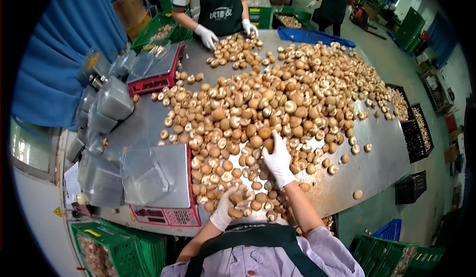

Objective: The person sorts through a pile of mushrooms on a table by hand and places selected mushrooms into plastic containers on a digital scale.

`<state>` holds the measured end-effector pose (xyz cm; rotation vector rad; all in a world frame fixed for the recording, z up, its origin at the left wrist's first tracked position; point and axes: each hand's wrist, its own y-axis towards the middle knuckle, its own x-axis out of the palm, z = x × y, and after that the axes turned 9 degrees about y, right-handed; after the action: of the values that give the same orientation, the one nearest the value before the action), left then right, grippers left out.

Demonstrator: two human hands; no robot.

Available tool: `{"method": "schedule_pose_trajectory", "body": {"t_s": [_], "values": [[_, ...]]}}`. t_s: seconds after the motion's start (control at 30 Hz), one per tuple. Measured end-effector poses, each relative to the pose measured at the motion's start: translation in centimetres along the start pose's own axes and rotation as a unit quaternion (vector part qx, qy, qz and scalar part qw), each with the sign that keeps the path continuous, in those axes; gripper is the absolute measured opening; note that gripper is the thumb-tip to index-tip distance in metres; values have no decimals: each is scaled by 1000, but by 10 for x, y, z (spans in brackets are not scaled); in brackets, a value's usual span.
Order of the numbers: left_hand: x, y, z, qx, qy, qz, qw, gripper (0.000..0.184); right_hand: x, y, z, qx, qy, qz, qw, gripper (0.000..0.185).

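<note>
A large heap of brown mushrooms (267,98) covers the middle of a metal table (382,143). My left hand (225,210), in a white glove, is low at the table's near edge, its fingers curled round mushrooms (235,212). Further up and to the right, my right hand (278,159), also gloved, reaches into the near side of the heap with its fingers against mushrooms; whether it grips one is unclear. Left of my left hand, an open clear plastic tray (144,183) lies on a red scale (178,216).
Clear containers (101,178) are stacked at the left. A second red scale (151,83) stands further back. Across the table a co-worker (218,9) in white gloves handles mushrooms. Green crates (114,249) stand at the near left, black crates (411,188) at the right.
</note>
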<state>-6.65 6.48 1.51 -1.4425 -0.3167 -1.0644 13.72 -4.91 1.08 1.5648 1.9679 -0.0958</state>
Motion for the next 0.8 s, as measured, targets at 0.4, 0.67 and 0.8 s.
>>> {"method": "schedule_pose_trajectory", "body": {"t_s": [0.4, 0.67, 0.8], "values": [[28, -4, 9, 99, 107, 29, 989, 34, 27, 17, -3, -23, -101, -58, 993, 46], [-8, 19, 6, 47, -34, -60, 997, 30, 16, 17, -5, -30, -148, -130, 980, 48], [0, 12, 4, 59, -25, -90, 994, 30, 22, 23, -10, -24, -182, -163, 969, 43]]}}
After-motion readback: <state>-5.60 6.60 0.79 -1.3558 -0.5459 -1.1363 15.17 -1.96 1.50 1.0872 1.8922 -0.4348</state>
